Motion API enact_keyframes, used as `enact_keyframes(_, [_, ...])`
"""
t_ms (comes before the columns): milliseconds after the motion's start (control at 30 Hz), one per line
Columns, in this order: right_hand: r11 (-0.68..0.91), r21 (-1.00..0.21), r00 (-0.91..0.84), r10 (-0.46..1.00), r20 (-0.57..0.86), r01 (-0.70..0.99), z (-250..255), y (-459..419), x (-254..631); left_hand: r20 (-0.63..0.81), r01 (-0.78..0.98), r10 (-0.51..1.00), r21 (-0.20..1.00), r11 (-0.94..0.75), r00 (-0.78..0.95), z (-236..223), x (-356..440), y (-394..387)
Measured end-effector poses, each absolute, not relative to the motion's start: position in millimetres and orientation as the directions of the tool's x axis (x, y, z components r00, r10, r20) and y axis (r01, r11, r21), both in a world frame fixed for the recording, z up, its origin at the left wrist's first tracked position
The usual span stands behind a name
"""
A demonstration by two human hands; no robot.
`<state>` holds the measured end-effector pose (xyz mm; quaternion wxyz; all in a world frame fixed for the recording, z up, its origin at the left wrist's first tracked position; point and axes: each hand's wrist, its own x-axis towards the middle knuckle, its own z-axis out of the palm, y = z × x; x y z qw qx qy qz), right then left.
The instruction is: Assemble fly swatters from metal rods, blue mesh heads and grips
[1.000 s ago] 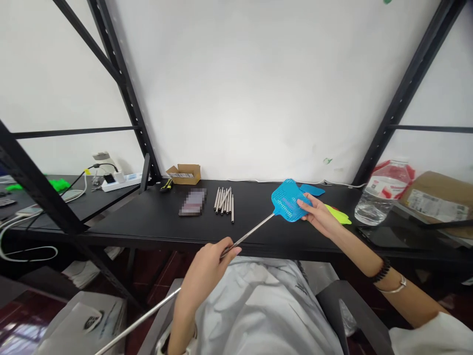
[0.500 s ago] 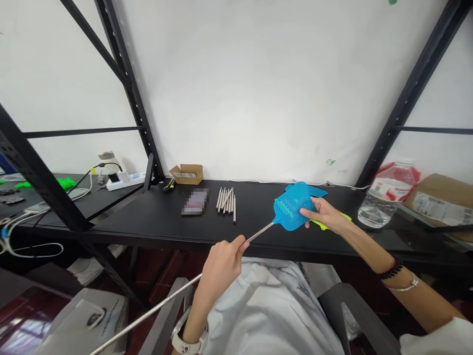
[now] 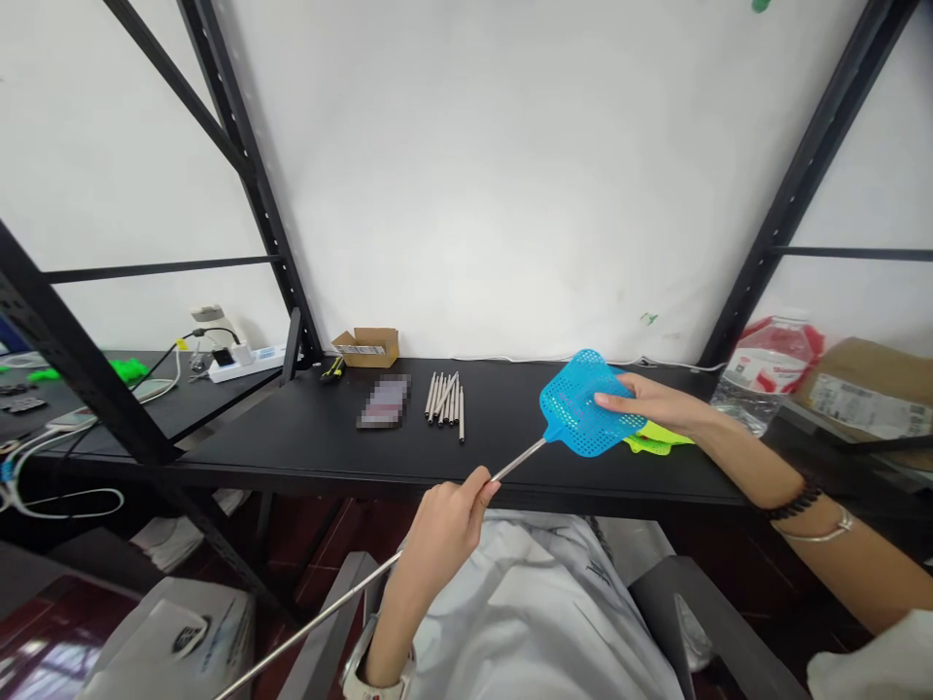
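A blue fly swatter (image 3: 575, 403) with a perforated square head is held between my two hands over the desk's front edge. Its thin metal rod slants down to the lower left, past my wrist. My left hand (image 3: 446, 530) is closed round the rod a short way below the head. With the thumb on top and the fingers behind, my right hand (image 3: 648, 401) pinches the head's right side. Yellow-green perforated swatter heads (image 3: 660, 439) lie on the desk beneath my right hand, partly covered by it.
Several short metal rods (image 3: 443, 401) lie mid-desk, beside a blurred-out flat item (image 3: 384, 402). Behind are an open cardboard box (image 3: 368, 347) and a black-and-yellow tool (image 3: 333, 369). A large water bottle (image 3: 765, 365) and a brown parcel (image 3: 871, 389) stand at the right.
The swatter's head has turned slightly, showing more of its flat face. My right hand has shifted a little rightward and up, still holding it. My left hand keeps its grip on the rod.
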<state>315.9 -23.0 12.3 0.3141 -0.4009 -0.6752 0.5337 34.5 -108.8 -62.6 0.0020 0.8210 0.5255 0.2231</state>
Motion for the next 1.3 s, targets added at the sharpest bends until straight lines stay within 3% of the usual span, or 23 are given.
enact_keyframes(133, [0.015,-0.985,-0.489,0.870,-0.072,0.171,18,-24,311,0.384,0.854,0.850,0.229,-0.467,0.361,-63,35,-110])
enact_keyframes(400, [-0.153,-0.980,-0.423,0.885,-0.193,0.128,12,-26,310,0.421,0.910,0.829,0.017,-0.414,0.369,-67,42,-112])
enact_keyframes(567, [-0.111,-0.984,-0.437,0.885,-0.162,0.140,9,-30,310,0.412,0.915,0.826,-0.050,-0.400,0.384,-69,46,-114])
enact_keyframes(800, [-0.043,-0.986,-0.441,0.891,-0.110,0.160,19,-43,307,0.452,0.898,0.805,0.020,-0.440,0.384,-69,46,-115])
enact_keyframes(1300, [0.011,-0.984,-0.456,0.887,-0.072,0.177,16,-45,309,0.450,0.886,0.804,0.056,-0.461,0.390,-73,48,-116])
